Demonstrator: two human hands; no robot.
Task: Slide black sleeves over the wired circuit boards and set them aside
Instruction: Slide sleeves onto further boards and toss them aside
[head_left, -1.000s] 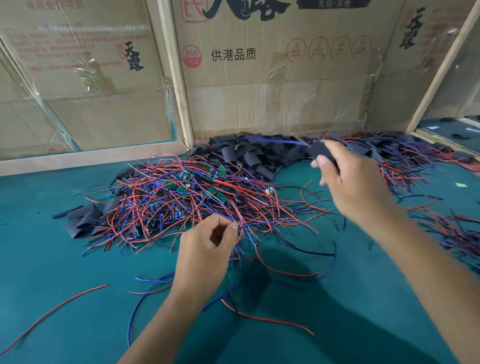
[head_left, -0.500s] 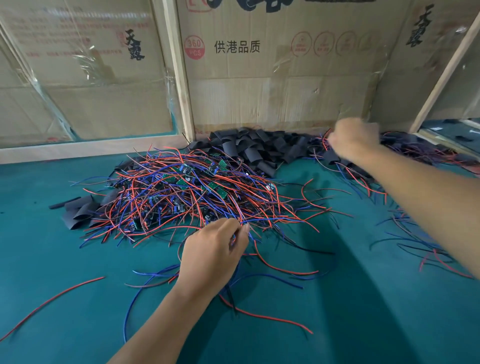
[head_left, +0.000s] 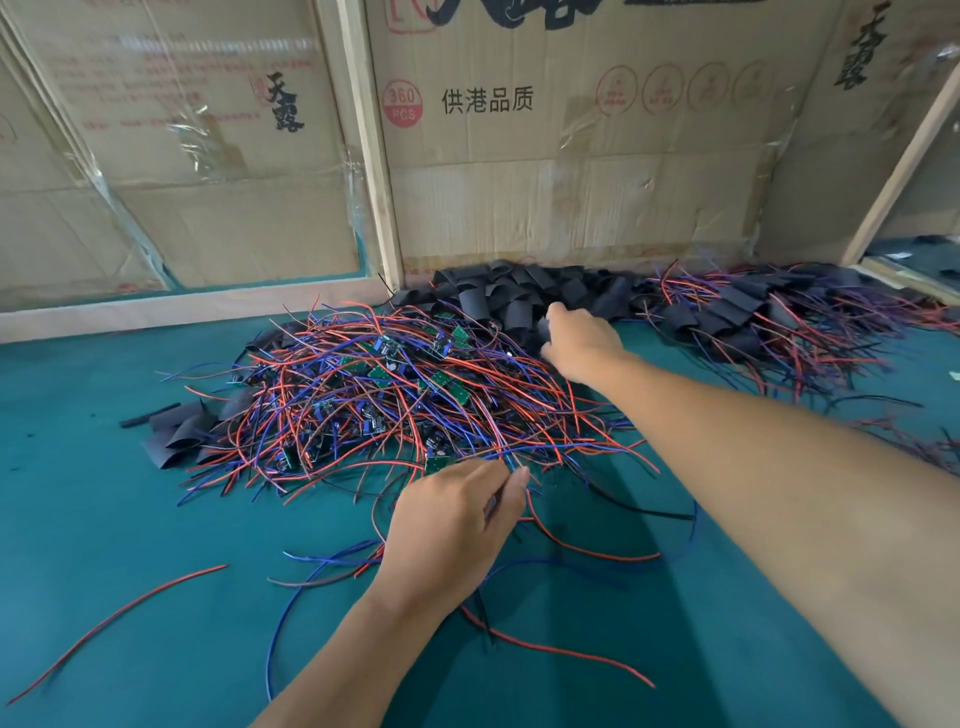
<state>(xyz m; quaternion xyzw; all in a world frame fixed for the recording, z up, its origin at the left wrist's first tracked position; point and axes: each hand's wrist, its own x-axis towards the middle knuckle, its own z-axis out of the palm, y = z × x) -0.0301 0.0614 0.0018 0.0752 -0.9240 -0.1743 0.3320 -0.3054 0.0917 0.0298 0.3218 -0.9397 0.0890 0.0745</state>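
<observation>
Since half a second before, the right hand (head_left: 579, 340) had swung from the finished heap at the far right back to the pile of loose black sleeves (head_left: 511, 296) against the back edge of the green table (head_left: 104, 519). The left hand (head_left: 452, 525) had stayed at the near edge of the tangle of wired circuit boards (head_left: 374, 395).

Cardboard panels (head_left: 571, 156) in a wooden frame (head_left: 371, 156) walled off the back edge, so the sleeves lay jammed against them with no room behind. Sleeved boards (head_left: 737, 322) with red and blue leads spread along the back toward the far right corner. A few flat sleeves (head_left: 176, 436) lay at the tangle's left side. Stray wires (head_left: 114, 618) trailed over the near part of the table, some running under the left wrist.

Open green surface lay to the left of the tangle and along the near edge. A bare strip also ran between the tangle and the sleeved boards, crossed by the right forearm.

Fingers of the right hand curled down onto the sleeve pile, touching it; whether they had closed on one sleeve could not be told. The left hand's thumb and fingertips were pressed together on a few red and blue wires at the tangle's near edge, with a small green board (head_left: 436, 462) just beyond the fingertips. Most of the boards lay deeper in the tangle, between the two hands.
</observation>
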